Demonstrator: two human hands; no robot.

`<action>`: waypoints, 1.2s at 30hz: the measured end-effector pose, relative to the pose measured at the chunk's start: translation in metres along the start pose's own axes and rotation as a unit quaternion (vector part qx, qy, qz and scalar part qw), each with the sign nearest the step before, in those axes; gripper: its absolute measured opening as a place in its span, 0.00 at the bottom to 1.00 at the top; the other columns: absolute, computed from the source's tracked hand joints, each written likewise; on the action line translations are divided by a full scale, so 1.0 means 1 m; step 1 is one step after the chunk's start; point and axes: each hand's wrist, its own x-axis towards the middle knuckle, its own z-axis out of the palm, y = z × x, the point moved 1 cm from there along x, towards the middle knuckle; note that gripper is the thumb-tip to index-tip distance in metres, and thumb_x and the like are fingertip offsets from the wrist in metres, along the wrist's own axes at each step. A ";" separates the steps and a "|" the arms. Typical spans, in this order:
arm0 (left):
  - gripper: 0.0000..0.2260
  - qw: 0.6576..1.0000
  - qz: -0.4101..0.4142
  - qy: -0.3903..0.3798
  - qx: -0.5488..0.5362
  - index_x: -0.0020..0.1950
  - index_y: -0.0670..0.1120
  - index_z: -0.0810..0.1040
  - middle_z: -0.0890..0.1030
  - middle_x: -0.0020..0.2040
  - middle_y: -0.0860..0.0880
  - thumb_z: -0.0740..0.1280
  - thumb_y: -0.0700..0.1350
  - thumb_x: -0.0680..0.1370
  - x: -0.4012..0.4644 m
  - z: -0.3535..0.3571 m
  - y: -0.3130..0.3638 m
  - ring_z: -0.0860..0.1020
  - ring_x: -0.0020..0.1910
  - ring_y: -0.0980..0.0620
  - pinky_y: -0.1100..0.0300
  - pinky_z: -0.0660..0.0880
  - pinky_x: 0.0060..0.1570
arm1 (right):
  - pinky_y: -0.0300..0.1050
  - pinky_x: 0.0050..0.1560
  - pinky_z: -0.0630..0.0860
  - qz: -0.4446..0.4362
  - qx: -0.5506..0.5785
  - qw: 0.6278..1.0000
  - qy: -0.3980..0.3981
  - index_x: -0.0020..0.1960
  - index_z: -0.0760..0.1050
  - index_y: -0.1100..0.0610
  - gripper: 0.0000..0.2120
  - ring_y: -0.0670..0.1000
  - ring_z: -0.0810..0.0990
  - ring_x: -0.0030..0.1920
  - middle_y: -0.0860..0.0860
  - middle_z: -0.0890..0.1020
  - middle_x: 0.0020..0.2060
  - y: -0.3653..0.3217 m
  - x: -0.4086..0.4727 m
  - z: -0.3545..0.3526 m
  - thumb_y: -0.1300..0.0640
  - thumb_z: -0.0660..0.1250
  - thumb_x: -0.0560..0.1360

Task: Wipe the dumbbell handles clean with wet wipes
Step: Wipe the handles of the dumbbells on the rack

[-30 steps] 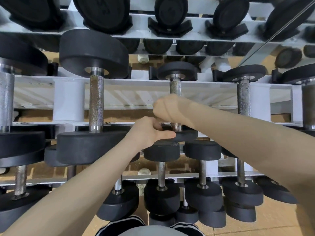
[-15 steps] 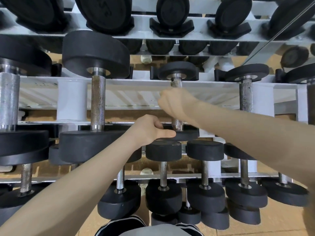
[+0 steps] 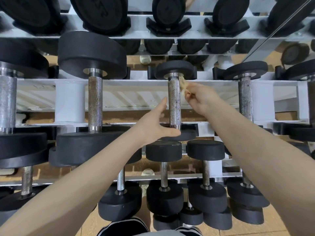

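Wipe barely touching the handle top!
Right hand (image 3: 201,97) is pinching the wet wipe (image 3: 183,85) loosely, left hand (image 3: 156,123) spreading open; wipe risks slipping off the handle (image 3: 174,103).

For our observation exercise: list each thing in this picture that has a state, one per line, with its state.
left hand: open, fingers straight, beside the handle, thumb over the near weight head.
right hand: pinching the wipe.
wet wipe: crumpled, soiled yellowish, by the handle's top.
dumbbell handle: racked, knurled, dark-speckled.
white rack: loaded with dumbbells.
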 end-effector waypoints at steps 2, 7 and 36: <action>0.47 1.000 0.004 -0.015 0.010 0.77 0.55 0.46 0.59 0.75 0.53 0.75 0.46 0.68 0.002 0.006 -0.004 0.61 0.72 0.54 0.54 0.60 0.72 | 0.29 0.22 0.67 0.036 0.032 0.998 -0.033 0.47 0.73 0.66 0.14 0.42 0.71 0.22 0.54 0.74 0.36 0.001 0.013 0.011 0.72 0.50 0.79; 0.46 1.000 -0.002 -0.007 0.024 0.76 0.56 0.48 0.57 0.76 0.55 0.75 0.48 0.68 0.007 0.006 -0.013 0.58 0.74 0.55 0.52 0.57 0.73 | 0.29 0.30 0.72 0.102 -0.048 0.982 -0.153 0.48 0.73 0.63 0.17 0.44 0.74 0.34 0.54 0.76 0.38 0.009 0.019 -0.001 0.74 0.48 0.77; 0.44 0.999 -0.008 -0.011 0.034 0.76 0.55 0.48 0.59 0.75 0.53 0.74 0.45 0.69 0.002 0.004 -0.005 0.60 0.73 0.54 0.57 0.57 0.72 | 0.36 0.39 0.78 0.085 -0.354 0.923 -0.127 0.40 0.72 0.61 0.10 0.47 0.77 0.36 0.54 0.77 0.36 0.010 -0.011 -0.020 0.74 0.59 0.74</action>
